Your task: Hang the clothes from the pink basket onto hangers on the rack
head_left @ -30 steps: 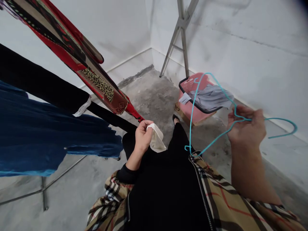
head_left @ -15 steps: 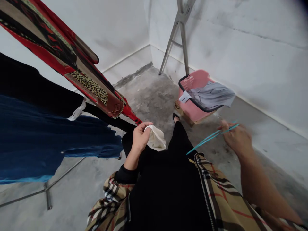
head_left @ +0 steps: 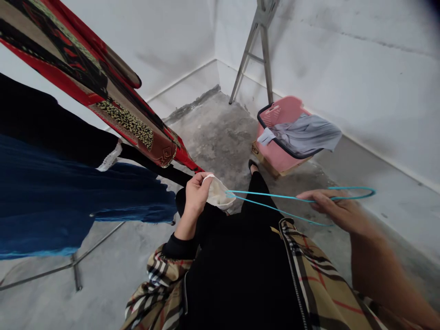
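Observation:
My left hand (head_left: 196, 198) pinches the edge of a small cream-white cloth piece (head_left: 217, 191) that hangs open like a pouch; its exact kind I cannot make out. Closed around a thin turquoise clothes hanger (head_left: 264, 194), my right hand (head_left: 335, 208) is out to the right. One end of the hanger reaches the cloth and overlaps its opening, while its hook end sticks out past my right fingers. Just left of my left hand hang a red patterned garment (head_left: 161, 149) and a dark blue garment (head_left: 68, 197).
A pink laundry basket (head_left: 280, 153) with grey cloth (head_left: 305, 133) in it stands on a cardboard box (head_left: 264, 160) by the right wall. Behind it leans a metal ladder (head_left: 266, 64). Metal rack legs (head_left: 76, 272) stand on the concrete floor at lower left.
My right hand has turned the hanger from slanting to nearly level and brought its end to the cloth. My left hand has shifted slightly left, still holding the cloth.

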Demonstrator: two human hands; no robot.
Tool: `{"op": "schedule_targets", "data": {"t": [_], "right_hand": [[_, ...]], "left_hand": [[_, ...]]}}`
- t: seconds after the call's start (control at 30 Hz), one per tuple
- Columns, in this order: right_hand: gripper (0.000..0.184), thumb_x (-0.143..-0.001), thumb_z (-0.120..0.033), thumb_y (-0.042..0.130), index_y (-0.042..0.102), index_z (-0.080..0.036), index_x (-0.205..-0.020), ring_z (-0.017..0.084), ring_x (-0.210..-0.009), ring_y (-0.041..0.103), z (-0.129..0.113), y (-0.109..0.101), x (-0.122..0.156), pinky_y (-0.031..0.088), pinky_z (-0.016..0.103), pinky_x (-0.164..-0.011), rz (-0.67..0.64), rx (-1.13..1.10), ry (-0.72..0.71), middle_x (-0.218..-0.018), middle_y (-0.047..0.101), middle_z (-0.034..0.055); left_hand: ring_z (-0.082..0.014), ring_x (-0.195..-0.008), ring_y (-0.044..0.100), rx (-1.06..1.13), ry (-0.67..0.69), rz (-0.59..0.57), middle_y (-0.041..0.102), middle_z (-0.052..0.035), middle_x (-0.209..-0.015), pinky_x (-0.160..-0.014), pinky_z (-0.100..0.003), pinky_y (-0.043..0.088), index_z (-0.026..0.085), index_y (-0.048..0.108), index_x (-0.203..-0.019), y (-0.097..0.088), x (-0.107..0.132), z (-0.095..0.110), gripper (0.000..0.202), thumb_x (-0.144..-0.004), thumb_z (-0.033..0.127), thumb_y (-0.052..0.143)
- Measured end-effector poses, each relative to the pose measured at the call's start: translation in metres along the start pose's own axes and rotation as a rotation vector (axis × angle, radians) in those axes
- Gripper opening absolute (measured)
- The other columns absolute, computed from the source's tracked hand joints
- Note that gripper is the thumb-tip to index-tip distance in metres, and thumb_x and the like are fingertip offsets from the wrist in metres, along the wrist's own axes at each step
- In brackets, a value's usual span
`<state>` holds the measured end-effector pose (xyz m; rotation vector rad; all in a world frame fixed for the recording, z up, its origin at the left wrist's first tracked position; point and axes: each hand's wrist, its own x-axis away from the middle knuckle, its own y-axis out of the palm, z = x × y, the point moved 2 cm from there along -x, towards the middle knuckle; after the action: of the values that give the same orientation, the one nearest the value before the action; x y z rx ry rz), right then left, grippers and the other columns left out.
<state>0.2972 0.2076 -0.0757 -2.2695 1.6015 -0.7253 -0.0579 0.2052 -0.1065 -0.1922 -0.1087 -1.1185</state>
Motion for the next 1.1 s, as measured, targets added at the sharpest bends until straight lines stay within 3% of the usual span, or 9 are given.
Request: {"op": "schedule_targets", "data": {"t": [0.17,0.27,0.4,0.53,0.67,0.73,0.83,1.0,1.1], "right_hand": [[0.05,-0.094,-0.057,0.043,0.075,-0.019,-0.098,0.01,-0.049,0.045,-0.016,0.03,-0.009,0.041,0.023,-0.052,0.035,-0.104,-0.184,-0.051,0.046,-0.0031],[0.044,-0.095,-0.052,0.045,0.077,-0.021,-0.097,0.015,-0.07,0.065,-0.022,0.047,-0.02,0.053,0.028,-0.071,0.048,-0.089,-0.324,-0.073,0.07,0.0031],[0.039,-0.096,-0.044,0.046,0.076,-0.02,-0.098,0.018,-0.086,0.07,-0.029,0.074,-0.034,0.055,0.032,-0.084,-0.01,-0.089,-0.401,-0.093,0.076,0.0063],[0.043,-0.097,-0.046,0.043,0.076,-0.018,-0.096,0.018,-0.08,0.069,-0.036,0.105,-0.043,0.055,0.032,-0.079,0.009,-0.177,-0.405,-0.085,0.074,0.0058],[0.049,-0.097,-0.051,0.041,0.074,-0.016,-0.093,0.013,-0.057,0.057,-0.037,0.12,-0.046,0.049,0.025,-0.059,0.097,-0.27,-0.403,-0.062,0.062,0.0011],[0.051,-0.098,-0.052,0.039,0.073,-0.015,-0.092,0.01,-0.048,0.047,-0.037,0.12,-0.045,0.042,0.023,-0.051,0.113,-0.3,-0.391,-0.054,0.054,-0.0016],[0.052,-0.098,-0.053,0.037,0.072,-0.016,-0.089,0.01,-0.051,0.051,-0.036,0.118,-0.043,0.043,0.023,-0.052,0.08,-0.326,-0.45,-0.062,0.061,0.0011],[0.046,-0.101,-0.045,0.035,0.07,-0.017,-0.095,0.013,-0.062,0.061,-0.035,0.122,-0.043,0.049,0.025,-0.061,0.031,-0.312,-0.654,-0.074,0.069,0.005],[0.035,-0.099,-0.038,0.041,0.068,-0.017,-0.106,0.016,-0.078,0.064,-0.033,0.127,-0.045,0.052,0.029,-0.073,0.138,-0.204,-0.689,-0.086,0.07,0.0077]], "left_hand": [[-0.0106,-0.065,0.059,0.025,0.057,0.035,0.07,-0.0016,-0.078,-0.062,-0.021,0.046,0.016,0.071,-0.087,0.0,0.003,0.002,0.024,-0.074,0.036,0.071],[-0.0132,-0.072,0.063,-0.033,0.099,0.025,0.072,-0.0035,-0.085,-0.067,-0.023,0.049,0.016,0.072,-0.091,0.004,0.009,0.007,0.025,-0.075,0.036,0.071],[-0.0175,-0.082,0.068,-0.182,0.222,-0.014,0.075,-0.0052,-0.091,-0.076,-0.027,0.053,0.018,0.074,-0.094,0.017,0.022,0.012,0.023,-0.08,0.035,0.068],[-0.0176,-0.082,0.069,-0.407,0.463,-0.116,0.076,-0.0057,-0.091,-0.077,-0.028,0.053,0.02,0.075,-0.098,0.031,0.037,0.013,0.021,-0.085,0.028,0.061],[-0.0152,-0.07,0.064,-0.693,0.688,-0.276,0.071,-0.0038,-0.078,-0.066,-0.025,0.048,0.023,0.074,-0.108,0.037,0.049,0.015,0.026,-0.087,0.023,0.057],[-0.0189,-0.081,0.063,-0.863,0.814,-0.209,0.071,-0.0059,-0.085,-0.073,-0.029,0.048,0.025,0.074,-0.107,0.034,0.051,0.022,0.024,-0.087,0.025,0.06],[-0.0284,-0.108,0.058,-1.034,0.983,-0.109,0.069,-0.0099,-0.11,-0.092,-0.042,0.043,0.028,0.073,-0.107,0.025,0.052,0.036,0.024,-0.085,0.033,0.067],[-0.0142,-0.07,0.061,-1.159,0.985,-0.462,0.069,-0.0022,-0.079,-0.065,-0.025,0.042,0.025,0.071,-0.111,0.012,0.056,0.04,0.024,-0.096,0.03,0.052],[-0.0107,-0.065,0.062,-1.172,0.907,-0.414,0.067,0.0001,-0.074,-0.055,-0.021,0.038,0.024,0.071,-0.11,0.002,0.06,0.035,0.025,-0.097,0.031,0.05]]}}
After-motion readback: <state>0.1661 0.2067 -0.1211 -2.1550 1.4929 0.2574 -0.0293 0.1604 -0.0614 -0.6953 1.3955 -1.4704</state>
